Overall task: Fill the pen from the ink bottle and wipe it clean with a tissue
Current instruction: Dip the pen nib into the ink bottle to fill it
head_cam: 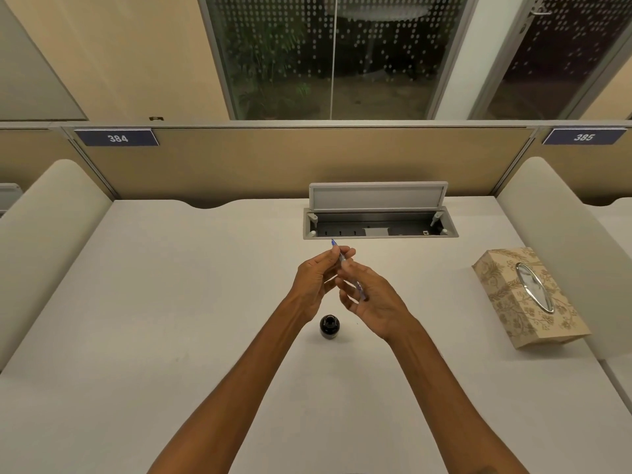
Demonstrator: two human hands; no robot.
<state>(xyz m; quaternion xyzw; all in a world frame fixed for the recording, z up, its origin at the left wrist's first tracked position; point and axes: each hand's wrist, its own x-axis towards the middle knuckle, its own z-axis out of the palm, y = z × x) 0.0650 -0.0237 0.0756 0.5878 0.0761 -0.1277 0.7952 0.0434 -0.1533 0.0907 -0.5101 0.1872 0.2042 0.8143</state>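
Evidently the person is readying the pen [343, 260] for filling or handling it between steps, judging by how both hands meet at the middle of the frame. The left hand [316, 280] pinches the pen's upper part with curled fingertips, its blue tip poking out toward the open cable tray [379, 222]. The right hand [371, 299] cradles the lower barrel, fingers loosely bent around it. Just below the hands, near the left wrist, the ink bottle [329, 326] stands on the desk [171, 302]; whether it is capped I cannot tell. Next, the tip must come down into that bottle. The tissue box [528, 295] lies well apart at right.
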